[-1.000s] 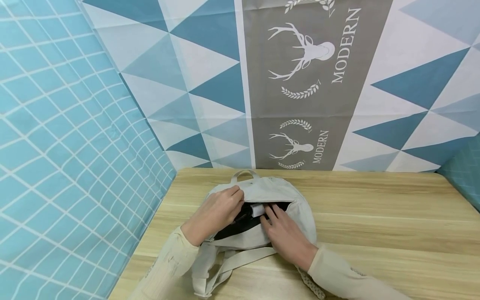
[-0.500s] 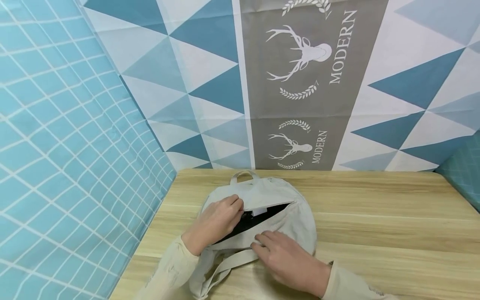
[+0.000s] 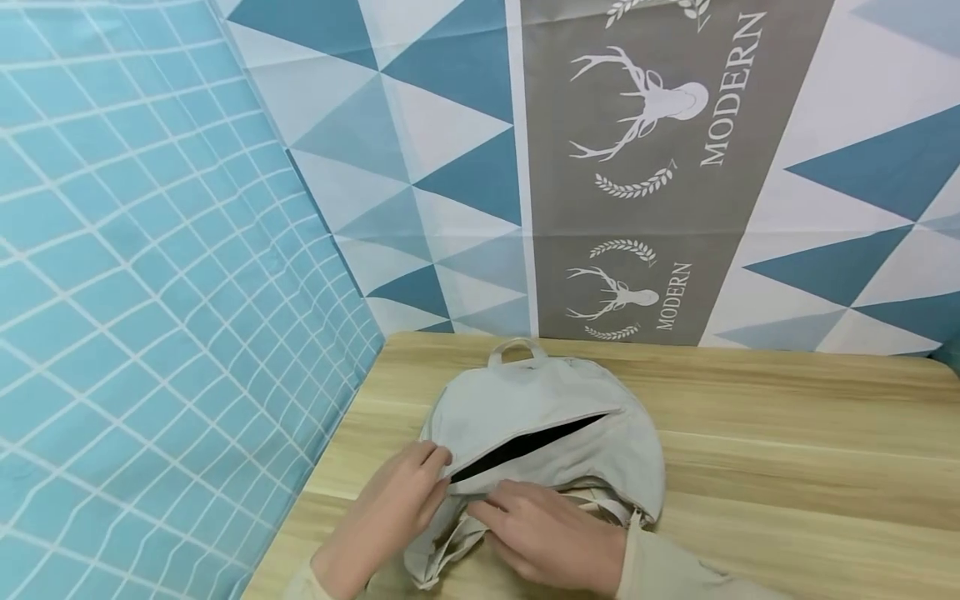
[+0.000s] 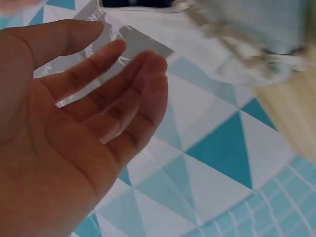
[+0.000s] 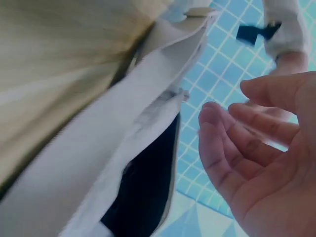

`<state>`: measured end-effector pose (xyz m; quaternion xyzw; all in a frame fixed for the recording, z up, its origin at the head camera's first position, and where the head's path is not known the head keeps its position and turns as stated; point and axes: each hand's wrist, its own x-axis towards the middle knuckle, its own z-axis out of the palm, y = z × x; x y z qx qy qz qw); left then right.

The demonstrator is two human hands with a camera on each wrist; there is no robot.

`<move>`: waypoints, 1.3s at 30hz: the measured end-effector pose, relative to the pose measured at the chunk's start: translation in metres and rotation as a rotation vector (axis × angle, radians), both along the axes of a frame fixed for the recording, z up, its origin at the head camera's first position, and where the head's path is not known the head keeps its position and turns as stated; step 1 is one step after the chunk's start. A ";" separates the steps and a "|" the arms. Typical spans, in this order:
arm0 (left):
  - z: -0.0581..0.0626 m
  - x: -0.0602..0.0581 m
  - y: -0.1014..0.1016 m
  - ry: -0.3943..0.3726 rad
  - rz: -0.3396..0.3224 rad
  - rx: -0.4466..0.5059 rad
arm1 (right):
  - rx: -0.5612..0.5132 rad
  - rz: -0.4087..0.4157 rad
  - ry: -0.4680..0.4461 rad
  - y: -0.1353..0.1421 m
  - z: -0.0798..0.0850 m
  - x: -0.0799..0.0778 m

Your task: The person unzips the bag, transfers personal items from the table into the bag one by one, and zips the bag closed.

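Observation:
A light grey backpack [image 3: 540, 387] lies on the wooden table with its front zip gaping in a slanted dark slit [image 3: 517, 450]. My left hand [image 3: 397, 508] is by the lower left end of that slit. In the left wrist view its fingers [image 4: 140, 106] bend loosely, thumb apart, with nothing in the palm. Just below the slit, over the lower edge of the bag, is my right hand [image 3: 551, 537]. Its fingers [image 5: 222, 153] are relaxed and hold nothing in the right wrist view. The contents of the pocket are hidden in the head view.
Pale straps [image 3: 457, 542] trail from the bag's lower side towards me. A carry loop [image 3: 517, 346] points to the back edge of the wooden table [image 3: 787, 433]. Patterned cloth walls [image 3: 450, 167] stand behind and at the left.
My right hand has come out of the pocket and down to the bag's lower edge. The left hand has moved down-left from the upper lip, and the slit is narrower, hiding the white object inside.

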<state>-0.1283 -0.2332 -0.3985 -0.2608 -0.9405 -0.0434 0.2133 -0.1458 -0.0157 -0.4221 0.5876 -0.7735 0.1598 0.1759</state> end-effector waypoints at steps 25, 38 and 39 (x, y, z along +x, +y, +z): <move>-0.062 0.008 -0.042 -0.346 0.138 0.241 | 0.131 -0.231 -0.104 -0.096 -0.036 -0.028; -0.071 0.007 -0.045 -0.465 0.193 0.369 | 0.028 -0.416 -0.284 -0.082 -0.034 -0.027; -0.071 0.007 -0.046 -0.460 0.187 0.355 | 0.025 -0.443 -0.283 -0.079 -0.033 -0.028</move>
